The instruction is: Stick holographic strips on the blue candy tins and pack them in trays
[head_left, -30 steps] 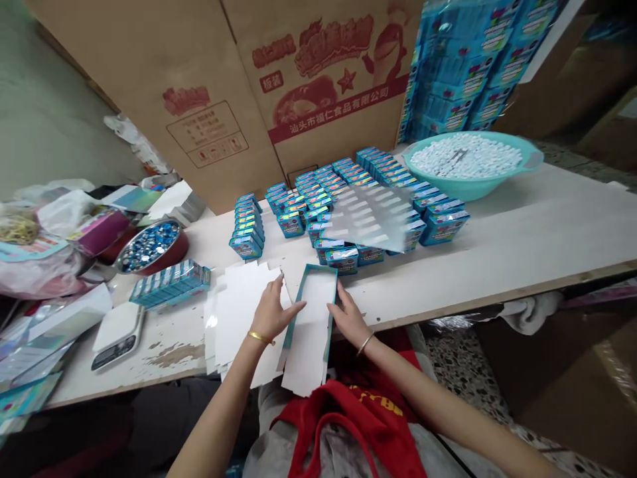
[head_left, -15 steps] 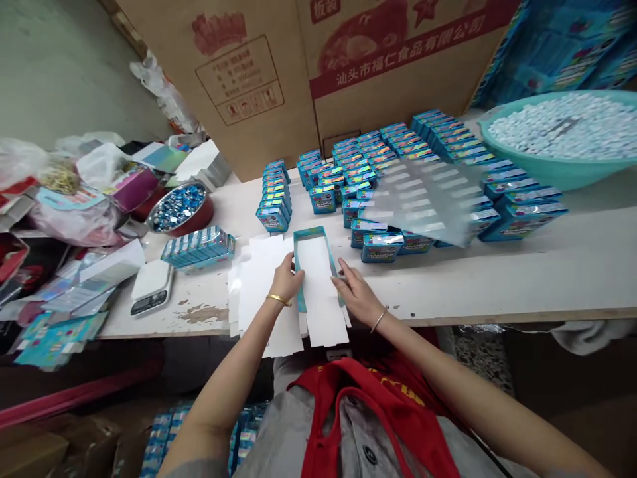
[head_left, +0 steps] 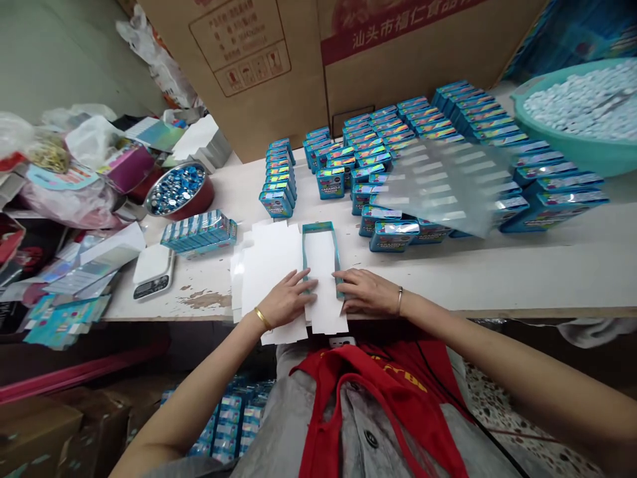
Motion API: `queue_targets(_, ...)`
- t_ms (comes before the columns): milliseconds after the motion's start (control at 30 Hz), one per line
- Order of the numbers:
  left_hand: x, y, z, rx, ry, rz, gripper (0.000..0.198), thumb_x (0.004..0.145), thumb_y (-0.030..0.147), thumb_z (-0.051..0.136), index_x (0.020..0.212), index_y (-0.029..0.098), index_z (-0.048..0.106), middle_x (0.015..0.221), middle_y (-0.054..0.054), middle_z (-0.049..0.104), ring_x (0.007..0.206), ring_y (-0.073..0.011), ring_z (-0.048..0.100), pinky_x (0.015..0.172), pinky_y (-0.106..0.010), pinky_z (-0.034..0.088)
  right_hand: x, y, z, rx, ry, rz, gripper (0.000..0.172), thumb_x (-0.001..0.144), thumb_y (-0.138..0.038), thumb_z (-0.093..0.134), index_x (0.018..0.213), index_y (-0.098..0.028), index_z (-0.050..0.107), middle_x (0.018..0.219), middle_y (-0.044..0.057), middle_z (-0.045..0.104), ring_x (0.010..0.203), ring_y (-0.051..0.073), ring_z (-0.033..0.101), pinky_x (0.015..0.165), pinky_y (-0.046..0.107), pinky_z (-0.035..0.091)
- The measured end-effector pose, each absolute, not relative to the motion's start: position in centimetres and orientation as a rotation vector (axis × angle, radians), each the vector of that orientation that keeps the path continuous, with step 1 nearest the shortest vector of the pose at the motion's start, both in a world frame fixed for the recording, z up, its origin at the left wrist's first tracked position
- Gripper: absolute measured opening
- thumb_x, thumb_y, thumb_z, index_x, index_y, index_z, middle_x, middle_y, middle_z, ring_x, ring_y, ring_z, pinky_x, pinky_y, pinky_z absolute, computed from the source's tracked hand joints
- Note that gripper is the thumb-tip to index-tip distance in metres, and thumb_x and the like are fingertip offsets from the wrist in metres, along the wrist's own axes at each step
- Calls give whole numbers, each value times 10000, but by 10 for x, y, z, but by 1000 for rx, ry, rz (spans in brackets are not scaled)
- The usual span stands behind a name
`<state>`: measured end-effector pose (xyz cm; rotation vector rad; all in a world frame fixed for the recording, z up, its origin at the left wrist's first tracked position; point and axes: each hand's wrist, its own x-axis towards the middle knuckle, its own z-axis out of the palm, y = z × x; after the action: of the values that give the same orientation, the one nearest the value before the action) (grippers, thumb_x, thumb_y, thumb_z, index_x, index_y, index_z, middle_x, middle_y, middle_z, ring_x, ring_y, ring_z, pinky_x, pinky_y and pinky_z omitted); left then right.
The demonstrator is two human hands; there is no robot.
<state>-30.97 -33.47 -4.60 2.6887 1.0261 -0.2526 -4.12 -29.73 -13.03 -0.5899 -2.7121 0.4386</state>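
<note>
A half-folded carton point(head_left: 322, 255) with raised blue walls and a white inside lies near the table's front edge, its near flap flat. My left hand point(head_left: 289, 297) lies palm down over its left wall, fingers stretched and spread into the carton. Over the right wall reach the extended fingers of my right hand point(head_left: 367, 291). Both thumbs are mostly hidden. Flat white carton blanks point(head_left: 269, 255) are stacked to the left, partly beneath my left hand and forearm.
Rows of small blue packs point(head_left: 393, 236) stand at the right, a translucent sheet point(head_left: 448, 182) over some. Leftward are bundled packs point(head_left: 199, 232), a white scale point(head_left: 154, 269) and a red bowl of blue-wrapped pieces point(head_left: 179, 192). A turquoise basin point(head_left: 572, 133) holds white pieces. A large cardboard box point(head_left: 308, 79) stands behind.
Both hands have slid toward the carton's near end. My left hand has gone from pinching the left wall to spread fingers over it; the right fingers now reach over the right wall.
</note>
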Motion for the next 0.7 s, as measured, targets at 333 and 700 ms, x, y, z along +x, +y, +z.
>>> queue_targets(333,-301,-317,-56,2688,746,-228,245,836,227,604,1067,215,686,1313,-73,618,1235,-282,528,1121,-527,329,-42,-278,-116,-384,-2835,332,418,918,-564,472,915,-178,633,1055,125,593,883,220,515,777,341,423)
queue_targets(700,-282,-328,-83,2726,1035,72,321,985,310,390,861,154,641,901,-75,661,846,-185,569,750,-304,473,-50,-310,-132,-636,-2580,305,278,979,-197,382,911,-153,648,832,95,611,803,206,470,735,326,419)
